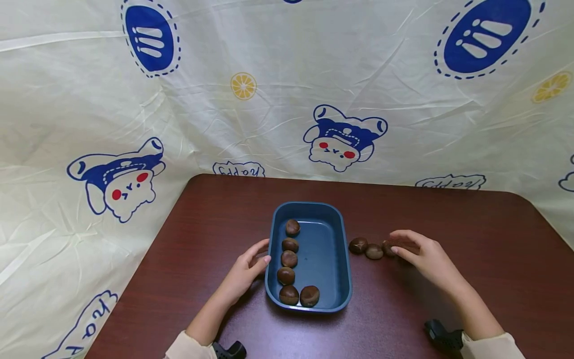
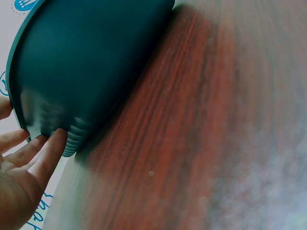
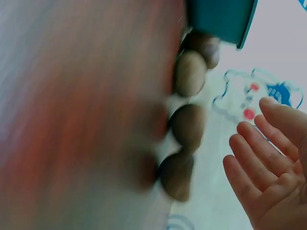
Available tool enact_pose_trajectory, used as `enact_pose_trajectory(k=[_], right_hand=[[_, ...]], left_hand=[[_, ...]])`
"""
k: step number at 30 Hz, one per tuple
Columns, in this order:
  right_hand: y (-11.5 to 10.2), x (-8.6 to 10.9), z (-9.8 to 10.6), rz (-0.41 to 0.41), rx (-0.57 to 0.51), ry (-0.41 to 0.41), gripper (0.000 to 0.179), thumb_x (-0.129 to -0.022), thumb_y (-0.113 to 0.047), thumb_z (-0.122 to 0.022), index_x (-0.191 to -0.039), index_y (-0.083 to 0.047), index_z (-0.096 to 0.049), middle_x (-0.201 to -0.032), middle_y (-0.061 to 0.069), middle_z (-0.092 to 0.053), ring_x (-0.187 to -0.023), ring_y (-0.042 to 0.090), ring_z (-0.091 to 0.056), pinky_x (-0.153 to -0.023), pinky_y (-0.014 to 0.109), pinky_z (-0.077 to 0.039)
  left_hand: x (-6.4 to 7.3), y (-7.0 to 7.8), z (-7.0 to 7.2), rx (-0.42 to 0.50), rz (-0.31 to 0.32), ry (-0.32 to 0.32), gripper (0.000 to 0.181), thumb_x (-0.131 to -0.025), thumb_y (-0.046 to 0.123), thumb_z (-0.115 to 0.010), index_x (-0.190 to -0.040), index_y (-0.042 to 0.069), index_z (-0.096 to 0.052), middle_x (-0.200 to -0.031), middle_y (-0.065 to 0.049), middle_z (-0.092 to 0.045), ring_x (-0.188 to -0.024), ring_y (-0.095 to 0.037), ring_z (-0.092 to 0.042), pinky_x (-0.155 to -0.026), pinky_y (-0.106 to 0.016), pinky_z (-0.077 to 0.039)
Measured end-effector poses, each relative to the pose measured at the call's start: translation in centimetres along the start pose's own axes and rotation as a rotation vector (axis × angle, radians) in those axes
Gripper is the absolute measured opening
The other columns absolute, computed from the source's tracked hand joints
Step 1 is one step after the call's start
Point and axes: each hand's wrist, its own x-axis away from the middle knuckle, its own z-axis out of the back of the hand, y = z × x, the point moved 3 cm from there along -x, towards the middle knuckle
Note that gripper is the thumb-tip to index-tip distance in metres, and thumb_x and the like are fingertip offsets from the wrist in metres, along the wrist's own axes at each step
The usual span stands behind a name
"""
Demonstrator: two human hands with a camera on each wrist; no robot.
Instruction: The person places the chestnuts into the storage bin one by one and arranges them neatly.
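Note:
A blue rectangular tray [image 1: 325, 259] lies on the table with several brown chestnuts [image 1: 289, 259] inside. They form a column along its left side, plus one chestnut [image 1: 310, 296] at the near end. My left hand [image 1: 244, 274] touches the tray's left side, its fairly straight fingers against the outer wall in the left wrist view. Right of the tray, loose chestnuts [image 1: 374, 252] lie in a row. At the row's right end is my right hand [image 1: 432, 259], thumb and fingers spread beside a chestnut [image 1: 388, 248]. In the right wrist view its palm holds nothing.
The dark reddish-brown table [image 1: 224, 214] has rounded far corners. Behind and to the left hangs a pale sheet [image 1: 278, 129] printed with blue cartoon figures and yellow fruit slices. Black straps with devices [image 1: 441, 336] sit at both wrists.

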Motion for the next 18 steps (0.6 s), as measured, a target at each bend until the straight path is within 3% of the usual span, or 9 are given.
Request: enact_pose_trajectory(k=[7, 13, 18], right_hand=[[2.9, 0.7, 1.1, -0.027, 0.088, 0.067, 0.030, -0.087, -0.015, -0.061, -0.112, 0.000, -0.056, -0.105, 0.021, -0.059, -0.096, 0.039, -0.055, -0.074, 0.051, -0.044], [4.0, 0.7, 1.1, -0.090, 0.133, 0.005, 0.030, -0.086, -0.015, -0.062, -0.109, 0.003, -0.057, -0.104, 0.025, -0.058, -0.098, 0.043, -0.051, -0.075, 0.054, -0.040], [4.3, 0.7, 1.0, -0.117, 0.126, -0.040, 0.031, -0.086, -0.020, -0.062, -0.106, 0.002, -0.060, -0.100, 0.025, -0.060, -0.092, 0.039, -0.056, -0.072, 0.050, -0.044]], left_hand=[[0.1, 0.2, -0.1, 0.008, -0.012, 0.002, 0.046, -0.094, 0.013, -0.048, -0.136, 0.002, -0.034, -0.132, -0.021, -0.040, -0.110, -0.034, -0.049, -0.084, -0.032, -0.046], [0.1, 0.1, -0.1, 0.004, -0.012, 0.007, 0.046, -0.094, 0.013, -0.049, -0.136, 0.002, -0.035, -0.131, -0.022, -0.040, -0.109, -0.033, -0.049, -0.084, -0.033, -0.046], [0.0, 0.1, 0.0, 0.000, -0.002, 0.006, 0.046, -0.093, 0.016, -0.050, -0.135, 0.004, -0.036, -0.131, -0.019, -0.042, -0.109, -0.032, -0.050, -0.084, -0.031, -0.046]])
